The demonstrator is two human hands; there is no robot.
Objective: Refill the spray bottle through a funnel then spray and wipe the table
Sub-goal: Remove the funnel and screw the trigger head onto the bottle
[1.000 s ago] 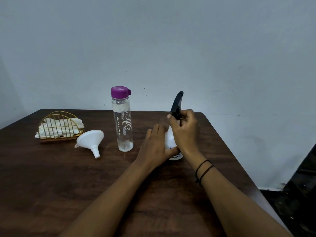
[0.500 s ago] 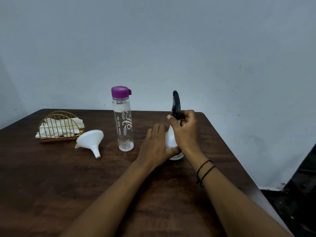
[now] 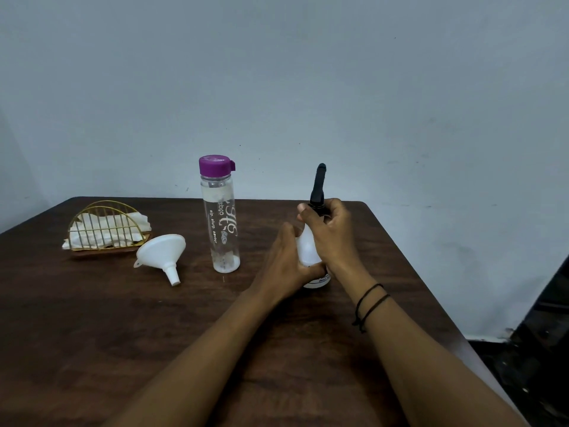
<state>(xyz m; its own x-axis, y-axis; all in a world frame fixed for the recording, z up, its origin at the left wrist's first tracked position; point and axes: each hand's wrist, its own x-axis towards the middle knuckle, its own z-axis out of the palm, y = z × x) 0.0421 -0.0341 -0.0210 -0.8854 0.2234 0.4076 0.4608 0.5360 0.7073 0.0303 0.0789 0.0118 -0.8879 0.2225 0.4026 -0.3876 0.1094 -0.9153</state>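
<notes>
Spray bottle is standing upright on the dark wooden table, right of centre, both hands on it; left hand is wrapping the white body from the left side, fingers curled round the far face, thumb pressing the near lower part just above the label; right hand is closing on the neck from the right, fingers clamped round the collar under the black spray head, thumb tip lying across the near side of the collar; the head is sticking up above the knuckles, nozzle end pointing upward, still seated on the bottle. Two dark bands are sitting on the right wrist.

Clear water bottle with a purple cap is standing upright just left of the hands, apart from them; white funnel is lying on its side further left, spout pointing toward the near edge; gold wire holder with white cloths is resting beyond it, near the funnel's rim, whether touching I cannot tell.
</notes>
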